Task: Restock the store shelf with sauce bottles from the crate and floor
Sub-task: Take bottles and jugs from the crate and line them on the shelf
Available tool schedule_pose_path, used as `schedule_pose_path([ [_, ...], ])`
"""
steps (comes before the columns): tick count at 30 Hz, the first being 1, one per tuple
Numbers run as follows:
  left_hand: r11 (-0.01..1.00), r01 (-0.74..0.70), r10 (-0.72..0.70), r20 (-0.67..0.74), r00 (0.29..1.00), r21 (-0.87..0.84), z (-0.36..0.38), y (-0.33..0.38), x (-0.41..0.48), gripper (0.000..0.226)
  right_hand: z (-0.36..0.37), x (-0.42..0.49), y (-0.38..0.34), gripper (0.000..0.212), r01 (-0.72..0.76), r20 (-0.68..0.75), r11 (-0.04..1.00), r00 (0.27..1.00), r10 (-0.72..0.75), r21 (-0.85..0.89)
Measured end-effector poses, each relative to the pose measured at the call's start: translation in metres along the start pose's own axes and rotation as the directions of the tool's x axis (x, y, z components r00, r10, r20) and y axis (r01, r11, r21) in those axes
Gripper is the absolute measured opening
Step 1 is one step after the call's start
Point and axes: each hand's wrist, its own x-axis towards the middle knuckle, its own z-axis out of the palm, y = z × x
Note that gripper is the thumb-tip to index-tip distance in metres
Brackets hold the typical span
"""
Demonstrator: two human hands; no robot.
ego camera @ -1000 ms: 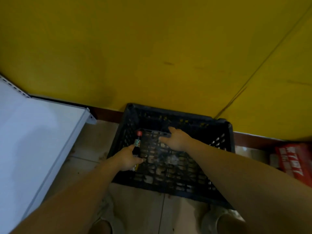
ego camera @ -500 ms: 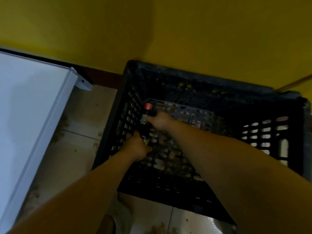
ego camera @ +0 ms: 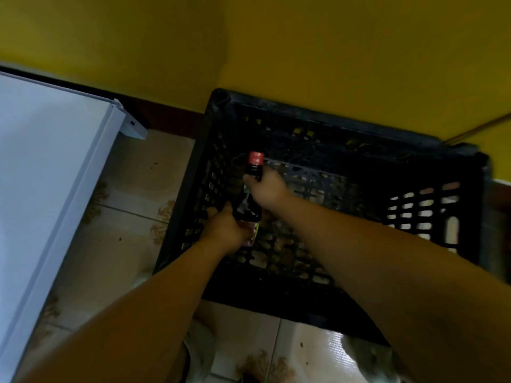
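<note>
A dark sauce bottle (ego camera: 250,208) with a red cap stands inside the black plastic crate (ego camera: 345,128), near its left wall. My left hand (ego camera: 225,228) is wrapped around the bottle's lower body. Around the neck, just under the cap, my right hand (ego camera: 266,187) is closed. Both arms reach down into the crate from the bottom of the frame. No other bottle shows in the crate; its lattice floor is bare apart from the one I hold.
A white shelf board (ego camera: 47,172) fills the left side, its edge running beside the crate. The crate sits on a tiled floor (ego camera: 130,205) against a yellow wall (ego camera: 304,45). My feet show at the bottom edge.
My right hand went from the crate's floor to the bottle's neck and closed on it. The bottle now sits a little higher between both hands. The view dipped closer to the crate.
</note>
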Motion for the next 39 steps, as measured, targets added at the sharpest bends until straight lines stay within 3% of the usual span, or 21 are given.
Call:
schedule_pose_path([
  [3,0.975,-0.102,0.129,0.132,0.983,-0.195,-0.005,0.014,-0.027,0.124,-0.039,-0.040,-0.020,0.016,0.051,-0.125,0.996,0.991,-0.041,0.073],
  [8,0.887,-0.281,0.332,0.084,0.939,-0.367,-0.029,0.054,-0.113,0.103,-0.088,-0.132,-0.070,0.024,0.153,-0.246,0.959,0.965,-0.093,0.238],
  [13,0.782,-0.469,0.507,-0.020,0.862,-0.409,-0.067,0.081,-0.223,0.095,-0.107,-0.246,-0.138,0.026,0.361,-0.499,0.877,0.850,-0.169,0.318],
  [15,0.709,-0.481,0.544,-0.033,0.838,-0.516,-0.078,0.090,-0.273,0.079,-0.118,-0.295,-0.170,0.023,0.430,-0.497,0.833,0.838,-0.226,0.347],
  [18,0.574,-0.465,0.613,-0.022,0.789,-0.673,-0.095,0.098,-0.348,0.038,-0.140,-0.366,-0.212,0.031,0.432,-0.367,0.758,0.890,-0.270,0.489],
  [20,0.522,-0.493,0.671,-0.021,0.741,-0.696,-0.105,0.097,-0.395,0.036,-0.147,-0.411,-0.231,0.033,0.460,-0.336,0.707,0.885,-0.321,0.537],
  [24,0.473,-0.655,0.761,-0.102,0.641,-0.589,-0.120,0.090,-0.470,0.066,-0.135,-0.493,-0.260,0.030,0.620,-0.473,0.673,0.771,-0.427,0.403],
  [28,0.495,-0.849,0.799,-0.287,0.529,-0.186,-0.123,0.075,-0.533,0.110,-0.110,-0.554,-0.283,0.037,0.716,-0.539,0.655,0.660,-0.523,0.241],
  [34,0.378,-0.916,0.779,-0.486,0.395,-0.138,-0.142,0.029,-0.596,0.104,-0.067,-0.623,-0.320,0.036,0.817,-0.489,0.569,0.534,-0.690,0.089],
  [39,0.299,-0.938,0.700,-0.628,0.341,-0.175,-0.158,-0.009,-0.624,0.106,-0.033,-0.658,-0.341,0.045,0.852,-0.292,0.477,0.409,-0.864,-0.217],
])
